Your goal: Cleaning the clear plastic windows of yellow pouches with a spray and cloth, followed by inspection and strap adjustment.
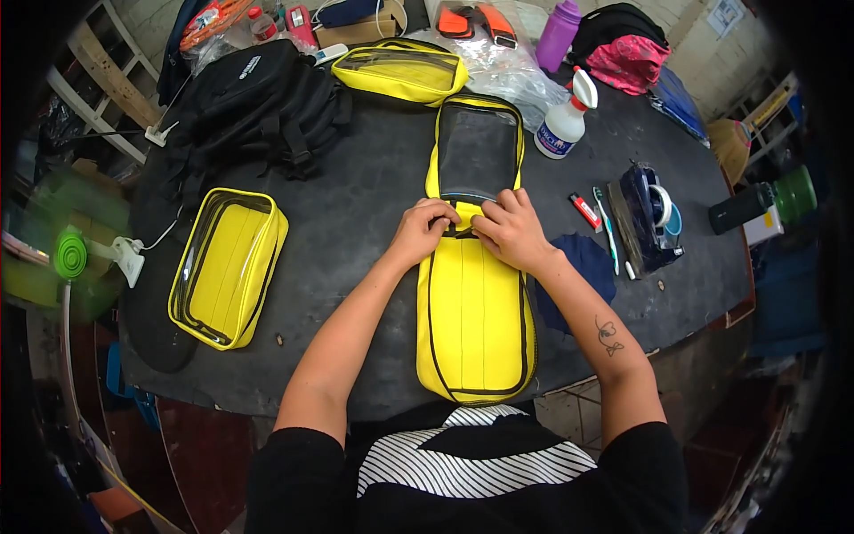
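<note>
In front of me a yellow pouch with black edging lies opened out on the dark table. Its clear-windowed lid is folded away toward the far side. At the hinge between body and lid, my left hand pinches the yellow fabric near the left end. Fingers curled, my right hand grips the same strip a little to the right. A short yellow piece of it shows between the two hands. What lies under the fingertips is hidden.
Another yellow clear pouch lies at left, a third at the back. A black backpack sits back left. To the right are a spray bottle, a toothbrush, a toothpaste tube, a navy pouch and dark cloth.
</note>
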Action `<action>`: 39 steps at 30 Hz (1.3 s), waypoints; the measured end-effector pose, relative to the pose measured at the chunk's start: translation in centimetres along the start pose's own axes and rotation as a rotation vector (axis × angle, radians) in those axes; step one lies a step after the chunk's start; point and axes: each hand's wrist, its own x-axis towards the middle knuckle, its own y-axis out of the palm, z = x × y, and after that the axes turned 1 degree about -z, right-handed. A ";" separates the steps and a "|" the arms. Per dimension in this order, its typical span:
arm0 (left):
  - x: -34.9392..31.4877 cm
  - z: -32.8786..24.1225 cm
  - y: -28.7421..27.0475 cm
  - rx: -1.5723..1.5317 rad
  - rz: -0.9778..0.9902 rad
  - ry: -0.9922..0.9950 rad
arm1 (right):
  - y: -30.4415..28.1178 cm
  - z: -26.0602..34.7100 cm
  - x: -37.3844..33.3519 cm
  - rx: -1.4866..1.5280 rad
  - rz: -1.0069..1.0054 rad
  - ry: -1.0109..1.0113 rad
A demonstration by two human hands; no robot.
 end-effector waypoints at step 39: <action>0.0 0.1 0.1 -0.016 -0.013 -0.019 | 0.2 -0.7 -0.2 -0.040 -0.017 -0.102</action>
